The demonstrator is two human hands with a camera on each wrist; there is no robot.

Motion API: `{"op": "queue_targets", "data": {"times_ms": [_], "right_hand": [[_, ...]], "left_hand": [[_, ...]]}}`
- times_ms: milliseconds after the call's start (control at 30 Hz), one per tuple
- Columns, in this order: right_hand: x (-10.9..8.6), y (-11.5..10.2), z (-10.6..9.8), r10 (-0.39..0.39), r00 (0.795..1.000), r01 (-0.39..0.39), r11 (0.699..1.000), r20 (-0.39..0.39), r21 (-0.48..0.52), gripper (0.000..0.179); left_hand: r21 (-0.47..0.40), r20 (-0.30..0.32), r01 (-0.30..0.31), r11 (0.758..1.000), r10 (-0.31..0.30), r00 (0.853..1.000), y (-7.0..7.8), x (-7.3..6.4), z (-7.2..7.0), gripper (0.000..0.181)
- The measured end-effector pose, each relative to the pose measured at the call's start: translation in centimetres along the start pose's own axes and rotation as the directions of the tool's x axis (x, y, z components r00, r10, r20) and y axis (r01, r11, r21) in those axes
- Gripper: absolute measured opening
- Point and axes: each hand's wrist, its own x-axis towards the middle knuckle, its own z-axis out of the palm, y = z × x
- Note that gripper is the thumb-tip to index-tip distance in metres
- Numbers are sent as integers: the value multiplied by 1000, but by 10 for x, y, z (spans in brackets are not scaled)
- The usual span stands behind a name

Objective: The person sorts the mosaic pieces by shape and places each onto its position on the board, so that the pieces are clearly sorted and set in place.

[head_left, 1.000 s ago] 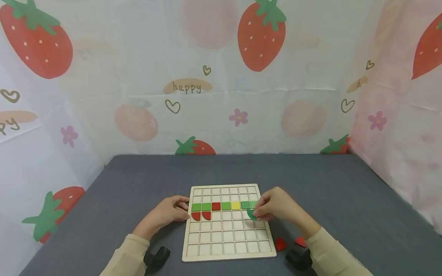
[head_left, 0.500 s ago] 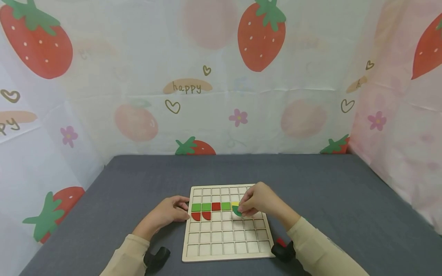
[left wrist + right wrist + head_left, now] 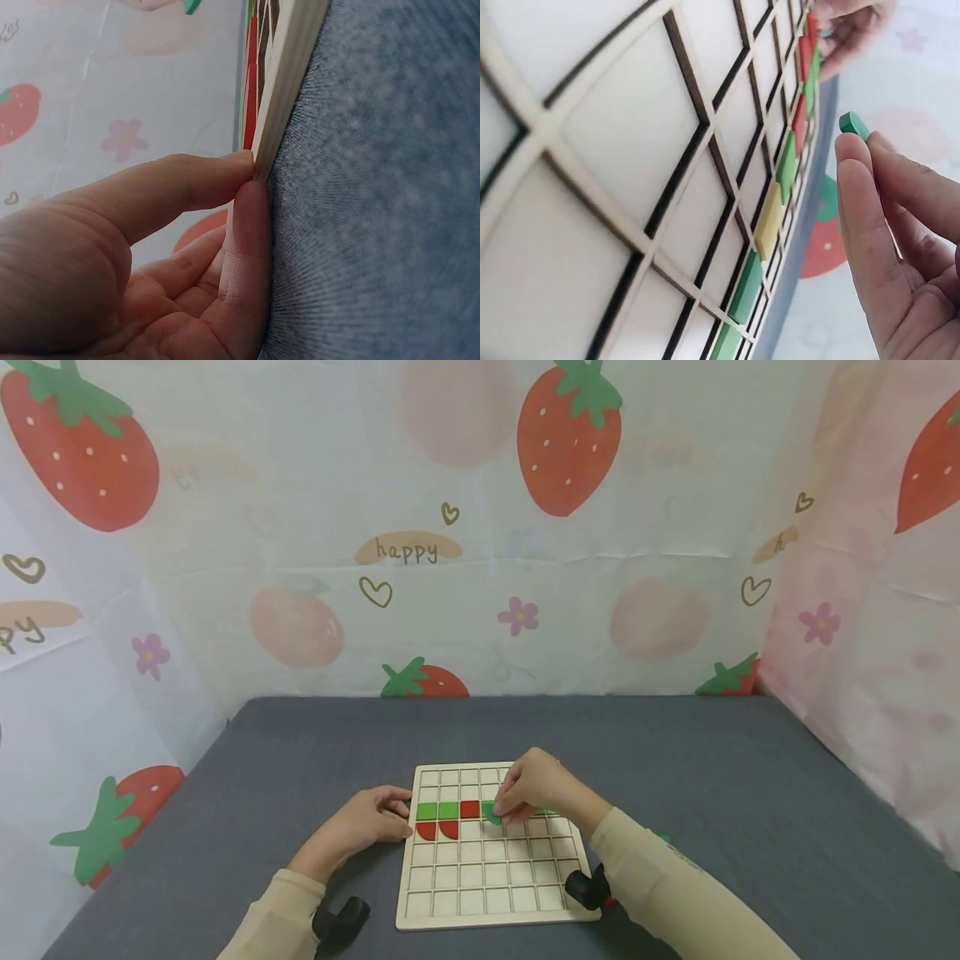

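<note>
A pale wooden grid board point(image 3: 457, 877) lies on the dark tabletop. My left hand point(image 3: 367, 818) holds its left edge, with thumb and a fingertip against the rim in the left wrist view. Above the board, my right hand point(image 3: 542, 787) pinches a dark green piece point(image 3: 855, 124) with a rounded edge between thumb and fingers. One row carries square tiles: green ones point(image 3: 426, 811), a red one point(image 3: 469, 809), and a yellow one point(image 3: 768, 225) that the right hand covers in the head view. Two red quarter-circle pieces point(image 3: 448, 830) sit in the row nearer me.
Black wrist mounts point(image 3: 341, 920) are strapped at both sleeves. A bit of red point(image 3: 609, 902) shows beside the board's right front corner, and a bit of green point(image 3: 663, 836) behind the right sleeve. A strawberry-print cloth point(image 3: 570, 610) hangs behind the table.
My right hand has moved left over the board with the green piece, from the right end of the tile row to about its middle. The left hand has stayed still.
</note>
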Motion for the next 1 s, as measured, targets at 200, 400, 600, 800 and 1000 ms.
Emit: {"op": "queue_targets", "data": {"times_ms": [200,400,600,800,1000], "right_hand": [[7,-3,10,24,999,-24,1000,23,-16,6],[11,-2,17,30,999,-29,999,28,-14,7],[14,-3,23,27,999,-26,999,37,-21,9],[15,-4,28,20,999,-19,998,30,-52,8],[16,-5,31,16,1000,-15,995,18,-95,9]], "left_hand": [[6,6,-15,1000,15,1000,1,0,0,61],[5,-19,9,1000,-9,1000,0,0,1,60],[1,-6,-3,1000,3,1000,-1,1,0,59],[1,-9,-2,1000,2,1000,0,0,0,59],[0,-18,6,1000,-6,1000,-1,0,0,59]]}}
